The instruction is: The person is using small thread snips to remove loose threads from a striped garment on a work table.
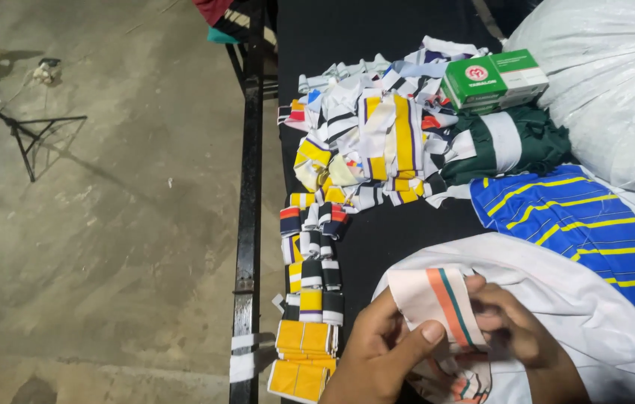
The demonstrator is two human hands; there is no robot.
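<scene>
Both hands pinch one folded strip of white cloth [439, 301] with an orange and a green stripe. Left hand [381, 352] has its thumb pressed on the strip's lower front edge, fingers curled behind. Right hand [516, 329] closes on the strip's right edge, fingertips tucked under the fold. Strip sits upright between the two hands, low centre of view, over the black table [385, 232].

Far left of the grip: bare concrete floor [108, 224] with a thin black stand [29, 135]. Nearer, the table's black metal edge rail [248, 224].

Just left of the grip: a column of folded striped pieces [311, 277], ending in flat yellow pieces [302, 359] beside the left hand.

Above the grip: a loose heap of striped cloth strips [377, 135], white, yellow, black, blue.

Under and right of the grip: white fabric [587, 299], touching the right hand. Up-right of it, a blue cloth with yellow stripes [579, 224], then a dark green cloth with a white band [519, 142], a green and white box [493, 78] on top, and a big white sack [617, 82] at the far right.
</scene>
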